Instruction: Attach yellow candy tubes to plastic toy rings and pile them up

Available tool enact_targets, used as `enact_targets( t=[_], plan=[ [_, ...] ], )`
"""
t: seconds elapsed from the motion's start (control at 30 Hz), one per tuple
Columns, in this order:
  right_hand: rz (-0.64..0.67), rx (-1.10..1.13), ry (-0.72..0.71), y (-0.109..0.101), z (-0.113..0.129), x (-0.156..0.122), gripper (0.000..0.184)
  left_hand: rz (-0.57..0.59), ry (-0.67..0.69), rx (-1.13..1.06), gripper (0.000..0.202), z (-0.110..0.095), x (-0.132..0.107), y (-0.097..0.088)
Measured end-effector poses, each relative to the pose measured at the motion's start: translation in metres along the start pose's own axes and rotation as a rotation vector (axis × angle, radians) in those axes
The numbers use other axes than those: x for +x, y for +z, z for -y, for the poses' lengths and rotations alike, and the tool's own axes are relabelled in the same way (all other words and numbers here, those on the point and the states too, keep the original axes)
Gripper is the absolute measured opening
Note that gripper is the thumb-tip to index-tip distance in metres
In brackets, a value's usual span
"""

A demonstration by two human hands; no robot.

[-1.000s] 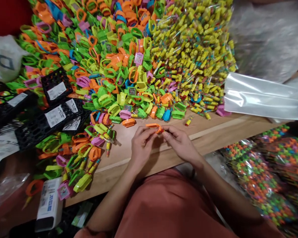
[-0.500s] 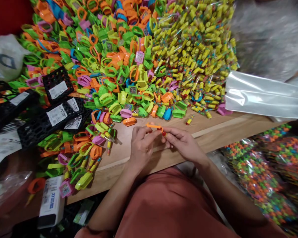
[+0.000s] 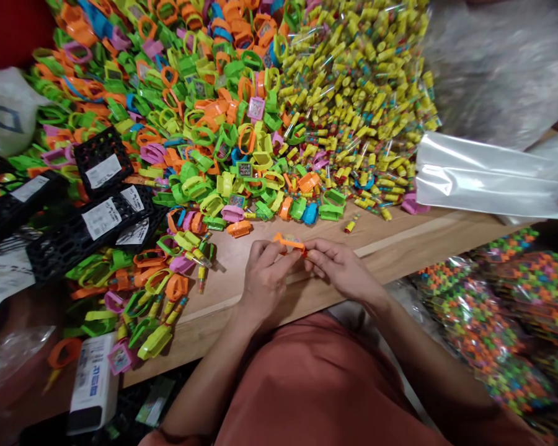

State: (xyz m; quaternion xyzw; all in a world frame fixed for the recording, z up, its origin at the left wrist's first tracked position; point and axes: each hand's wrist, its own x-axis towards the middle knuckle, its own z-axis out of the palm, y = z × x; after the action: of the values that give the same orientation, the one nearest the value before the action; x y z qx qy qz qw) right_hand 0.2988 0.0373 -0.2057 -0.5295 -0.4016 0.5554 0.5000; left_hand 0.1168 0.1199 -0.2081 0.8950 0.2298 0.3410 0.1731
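The left hand (image 3: 266,277) and the right hand (image 3: 340,270) are both closed in a pinch grip on an orange plastic toy watch strap (image 3: 289,241). The strap is positioned between the two hands, just above the wooden surface (image 3: 400,244). The left hand grips its left portion; the right fingertips (image 3: 314,248) grip its right end. A small dark-red detail shows at that end, but it is too small to identify.

A large heap of plastic toy watches (image 3: 199,118) in green, orange, yellow, pink and blue lies on the surface beyond the hands. Its nearest pieces lie just past the strap. To the right, the heap adjoins a mass of yellow candy tubes in clear wrappers (image 3: 358,105). A clear plastic bag (image 3: 486,179) lies at the right end of the surface, beside the tubes.

Black perforated plastic crates (image 3: 86,232) with white labels sit at the left, among further toy watches. A white printed box (image 3: 93,384) stands near the lower left, beyond the surface edge. Filled clear bags of multicoloured pieces (image 3: 488,328) are piled below the surface at the lower right. The person's rust-orange shirt (image 3: 307,384) occupies the bottom of the view.
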Motion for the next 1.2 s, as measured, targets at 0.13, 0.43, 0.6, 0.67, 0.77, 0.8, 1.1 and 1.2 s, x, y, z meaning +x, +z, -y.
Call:
enact_targets(
  t=[0.13, 0.43, 0.6, 0.67, 0.77, 0.8, 1.1, 1.2],
  plan=[
    [-0.054, -0.028, -0.01, 0.006, -0.007, 0.003, 0.043, -0.035, 0.001, 0.017, 0.03, -0.003, -0.004, 0.005],
    [-0.202, -0.423, -0.241, -0.031, -0.003, -0.004, 0.032, -0.052, -0.198, 0.197, 0.024, 0.021, -0.012, -0.081],
    [-0.42, -0.849, -0.346, -0.096, -0.018, -0.01, 0.028, -0.39, -0.566, 0.415, 0.031, 0.049, -0.013, -0.143],
    [-0.408, -0.932, -0.362, -0.106, -0.027, -0.009, 0.028, -0.383, -0.516, 0.364, 0.024, 0.056, -0.007, -0.129],
    [-0.352, -1.003, -0.409, -0.107, -0.036, -0.002, 0.028, -0.135, -0.428, 0.193, 0.019, 0.065, 0.006, -0.078],
    [-0.337, -1.027, -0.418, -0.106, -0.037, 0.0, 0.028, -0.062, -0.445, 0.171, 0.021, 0.069, 0.01, -0.061],
    [-0.336, -0.883, -0.325, -0.063, -0.032, 0.007, 0.023, -0.014, -0.615, 0.043, 0.006, 0.067, 0.007, -0.017],
    [-0.237, -0.529, -0.198, -0.025, -0.03, 0.01, 0.025, -0.044, -0.703, -0.232, 0.003, 0.049, 0.0, -0.008]
  ],
)
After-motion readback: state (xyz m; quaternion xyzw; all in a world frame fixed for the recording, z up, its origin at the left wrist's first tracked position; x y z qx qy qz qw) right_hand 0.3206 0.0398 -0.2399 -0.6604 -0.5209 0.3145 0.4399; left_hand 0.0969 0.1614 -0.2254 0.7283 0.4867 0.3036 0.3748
